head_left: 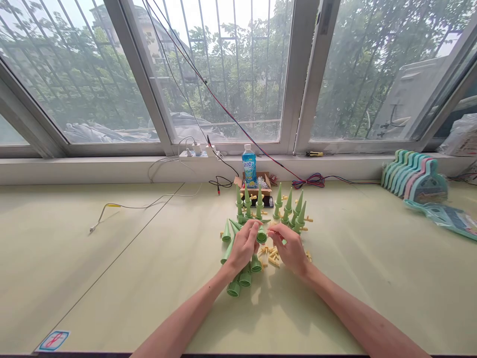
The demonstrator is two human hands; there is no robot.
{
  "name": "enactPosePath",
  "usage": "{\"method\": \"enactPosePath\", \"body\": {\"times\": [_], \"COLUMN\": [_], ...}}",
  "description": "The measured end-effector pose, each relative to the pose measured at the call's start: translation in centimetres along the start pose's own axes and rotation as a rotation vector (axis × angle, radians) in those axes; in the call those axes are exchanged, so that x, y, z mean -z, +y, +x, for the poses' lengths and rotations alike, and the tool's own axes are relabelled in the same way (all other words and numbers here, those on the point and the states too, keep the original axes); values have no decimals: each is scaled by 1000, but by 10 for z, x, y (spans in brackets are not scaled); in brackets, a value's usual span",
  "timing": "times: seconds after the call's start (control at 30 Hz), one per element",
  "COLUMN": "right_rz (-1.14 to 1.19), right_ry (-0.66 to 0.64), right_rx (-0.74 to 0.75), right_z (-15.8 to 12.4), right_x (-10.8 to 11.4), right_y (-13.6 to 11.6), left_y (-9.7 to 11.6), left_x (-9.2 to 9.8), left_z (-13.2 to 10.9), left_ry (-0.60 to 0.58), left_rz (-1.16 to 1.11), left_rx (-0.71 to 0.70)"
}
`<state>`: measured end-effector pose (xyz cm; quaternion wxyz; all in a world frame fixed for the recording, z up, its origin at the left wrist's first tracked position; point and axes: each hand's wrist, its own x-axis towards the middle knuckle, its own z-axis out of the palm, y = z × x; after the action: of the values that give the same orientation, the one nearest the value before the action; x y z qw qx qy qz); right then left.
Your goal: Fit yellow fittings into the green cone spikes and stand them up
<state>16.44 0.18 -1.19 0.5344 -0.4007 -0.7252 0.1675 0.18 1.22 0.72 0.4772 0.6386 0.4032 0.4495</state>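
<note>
My left hand (244, 244) is closed around a green plastic watering spike (261, 235), whose open threaded end faces me. Close to its right side, my right hand (287, 244) has thumb and fingers pinched together; whatever lies between them is too small to make out. Small yellow valve pieces (274, 259) are heaped on the table between and below my hands. Several more green spikes (233, 287) lie around my left hand. Behind my hands, upright green spikes (288, 206) stand in two groups, many with a yellow piece sticking out of the side.
A blue liquid bottle (249, 166) stands by a small cardboard box (265, 182), with a dark phone (267, 201) in front. Cables (313, 180) lie along the windowsill, and a white cord (130, 205) crosses the left. Teal and pink handled plastic items (413, 174) stand at right.
</note>
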Motion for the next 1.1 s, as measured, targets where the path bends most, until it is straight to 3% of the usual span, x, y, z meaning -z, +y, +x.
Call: {"method": "enactPosePath", "body": {"times": [0.53, 1.1], "right_rz": [-14, -88], "right_ry": [-28, -24], "right_rx": [-58, -76], "right_z": [0, 1], "right_x": [0, 0], "right_y": [4, 12], "left_y": [-3, -2], "left_x": [3, 2], "left_z": [-1, -5], "left_ry": [-24, -92], "left_rz": [21, 215], "left_rx": [31, -180]}}
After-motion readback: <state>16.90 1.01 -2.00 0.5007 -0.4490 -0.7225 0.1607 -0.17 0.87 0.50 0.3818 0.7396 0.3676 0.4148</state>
